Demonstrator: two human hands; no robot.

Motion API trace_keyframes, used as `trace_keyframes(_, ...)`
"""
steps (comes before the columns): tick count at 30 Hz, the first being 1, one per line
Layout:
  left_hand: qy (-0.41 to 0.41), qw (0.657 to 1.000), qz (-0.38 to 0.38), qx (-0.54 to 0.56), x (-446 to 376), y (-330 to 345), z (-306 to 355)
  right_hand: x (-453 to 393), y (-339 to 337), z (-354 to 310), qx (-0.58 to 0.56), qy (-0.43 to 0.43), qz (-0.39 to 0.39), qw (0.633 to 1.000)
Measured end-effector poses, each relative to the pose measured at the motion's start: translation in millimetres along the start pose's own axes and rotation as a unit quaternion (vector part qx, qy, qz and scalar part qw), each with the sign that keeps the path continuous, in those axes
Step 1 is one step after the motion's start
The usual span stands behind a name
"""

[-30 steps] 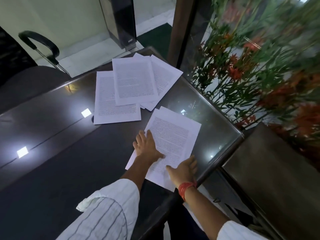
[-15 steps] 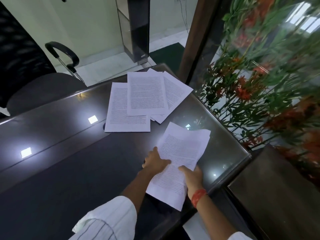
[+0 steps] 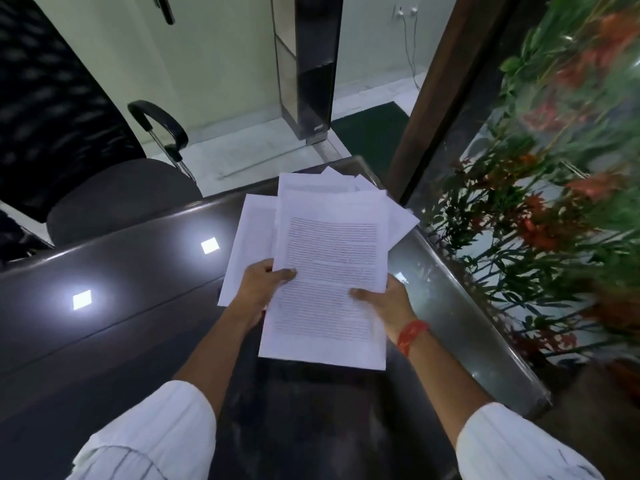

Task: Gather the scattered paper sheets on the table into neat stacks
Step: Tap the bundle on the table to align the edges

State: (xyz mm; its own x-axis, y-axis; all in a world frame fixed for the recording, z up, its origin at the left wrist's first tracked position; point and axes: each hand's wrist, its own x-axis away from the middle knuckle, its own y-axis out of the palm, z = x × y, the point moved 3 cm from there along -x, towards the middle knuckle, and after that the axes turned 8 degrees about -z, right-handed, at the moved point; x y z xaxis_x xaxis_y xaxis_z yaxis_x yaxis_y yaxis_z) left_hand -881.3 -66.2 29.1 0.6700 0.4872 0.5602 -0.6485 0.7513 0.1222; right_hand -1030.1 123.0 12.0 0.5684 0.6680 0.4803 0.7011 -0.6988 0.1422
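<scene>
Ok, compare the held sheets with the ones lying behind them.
The held sheets are lifted, gripped by the left hand and right hand; the far sheets lie on the table. Held ones are roughly squared; far ones are fanned askew. Both are white printed pages.

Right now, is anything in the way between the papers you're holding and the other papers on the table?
Nothing visible. The left hand and right hand grip the held sheets above the table, and the scattered sheets lie just beyond and partly behind them, with no object between.
</scene>
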Motion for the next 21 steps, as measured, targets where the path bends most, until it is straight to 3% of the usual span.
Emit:
trace_keyframes(5, 0.084, 0.973, 0.105, -0.186, -66, -1, 28, -96, 9, -32, 0.135, -0.008, 0.082, 0.987)
trace_keyframes(8, 0.052, 0.957, 0.121, -0.258, -104, -3, 26, -131, 14, -40, 0.235, -0.012, 0.092, 0.968)
trace_keyframes(12, -0.044, 0.928, 0.101, -0.357, -130, -2, 10, -153, 15, -30, 0.472, 0.073, 0.126, 0.869)
trace_keyframes(15, -0.039, 0.933, 0.117, -0.338, -135, 10, 12, -157, 16, -24, 0.508, 0.109, 0.130, 0.844)
trace_keyframes(18, -0.057, 0.942, 0.129, -0.304, -141, 16, 12, -162, 16, -19, 0.464, 0.097, 0.132, 0.871)
trace_keyframes(21, -0.090, 0.938, 0.119, -0.314, -143, 17, 10, -163, 17, -16, 0.298, 0.085, 0.115, 0.944)
